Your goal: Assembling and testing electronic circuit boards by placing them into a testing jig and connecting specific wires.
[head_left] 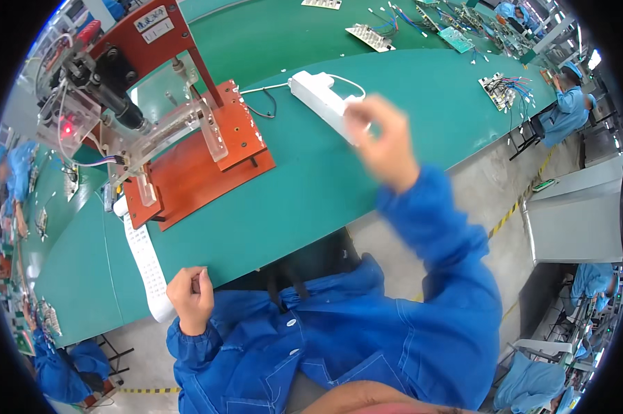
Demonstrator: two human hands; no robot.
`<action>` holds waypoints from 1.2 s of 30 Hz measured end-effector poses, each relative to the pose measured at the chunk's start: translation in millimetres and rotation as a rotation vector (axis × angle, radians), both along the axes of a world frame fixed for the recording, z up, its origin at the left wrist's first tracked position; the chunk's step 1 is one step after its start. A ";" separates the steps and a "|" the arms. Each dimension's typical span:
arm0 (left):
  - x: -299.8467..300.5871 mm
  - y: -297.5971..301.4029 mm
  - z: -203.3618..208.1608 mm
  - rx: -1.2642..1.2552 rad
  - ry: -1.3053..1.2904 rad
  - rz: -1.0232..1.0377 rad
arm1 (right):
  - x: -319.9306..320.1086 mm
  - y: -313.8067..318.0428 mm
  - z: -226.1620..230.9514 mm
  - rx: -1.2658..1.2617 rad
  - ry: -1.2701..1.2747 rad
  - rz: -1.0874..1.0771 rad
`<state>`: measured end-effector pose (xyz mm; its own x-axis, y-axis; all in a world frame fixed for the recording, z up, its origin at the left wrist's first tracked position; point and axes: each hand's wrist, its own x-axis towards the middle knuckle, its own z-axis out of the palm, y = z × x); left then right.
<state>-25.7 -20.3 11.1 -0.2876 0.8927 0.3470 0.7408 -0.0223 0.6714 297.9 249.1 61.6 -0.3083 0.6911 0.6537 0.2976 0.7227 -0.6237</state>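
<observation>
My left hand (190,301) is closed in a fist at the near table edge, beside a long white strip (143,257) with rows of small dark marks. Nothing sticks out of that fist. My right hand (386,143) is raised at the near end of a white power strip (316,94), blurred by motion. Its fingers curl together in a pinch; whatever may be between them cannot be made out. Left of both stands a red-brown press fixture (208,183) with clear plastic parts, a black cylinder (120,102) and a glowing red light (67,129).
The green table (284,207) curves across the view. Circuit boards with wires (506,92) lie at the right, and another board (371,37) lies at the back. A white cable (266,87) runs from the power strip toward the fixture. A person in light blue (567,103) sits at the far right.
</observation>
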 end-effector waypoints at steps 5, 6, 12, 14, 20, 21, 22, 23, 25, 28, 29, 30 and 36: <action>19.2 16.9 2.7 0.025 0.033 0.049 | 76.6 182.8 -54.1 -0.090 -0.207 -0.474; 22.0 17.3 -0.6 0.023 0.028 0.055 | 88.2 205.4 -70.1 -0.068 -0.283 -0.542; 28.3 14.8 -7.4 0.063 0.217 0.134 | 90.6 287.2 -88.5 0.008 -0.614 -0.808; 29.6 14.2 -7.7 0.067 0.277 0.131 | 79.2 300.2 -80.0 -0.117 -0.609 -0.713; 34.1 11.0 -8.7 -0.006 0.332 0.271 | 54.3 294.8 -73.7 0.124 -0.701 -0.508; 34.0 10.3 -10.9 -0.007 0.336 0.271 | 55.7 295.4 -72.4 0.071 -0.636 -0.460; 33.4 9.2 -12.7 -0.006 0.336 0.270 | 56.8 298.0 -73.1 0.071 -0.635 -0.462; 33.5 6.8 -10.0 -0.028 0.342 0.277 | 56.7 298.3 -72.6 0.036 -0.604 -0.442; 32.7 5.8 -10.1 -0.052 0.346 0.286 | 55.4 301.1 -70.6 0.002 -0.573 -0.420; 32.5 8.6 -11.3 -0.029 0.356 0.259 | 56.8 305.1 -70.6 -0.025 -0.540 -0.392; 32.9 8.5 -11.2 -0.024 0.352 0.256 | 57.3 304.9 -71.7 -0.005 -0.536 -0.400; 33.5 8.2 -11.1 -0.019 0.348 0.254 | 57.7 304.9 -72.5 0.016 -0.531 -0.408; 34.2 8.1 -10.9 -0.021 0.350 0.248 | 62.0 306.6 -75.6 0.223 -0.504 -0.415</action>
<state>8.5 -12.2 0.2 -0.3623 0.8194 0.4442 0.9054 0.1961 0.3766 360.0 555.7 -14.0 -0.3508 0.6833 0.6403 0.7922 0.5812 -0.1861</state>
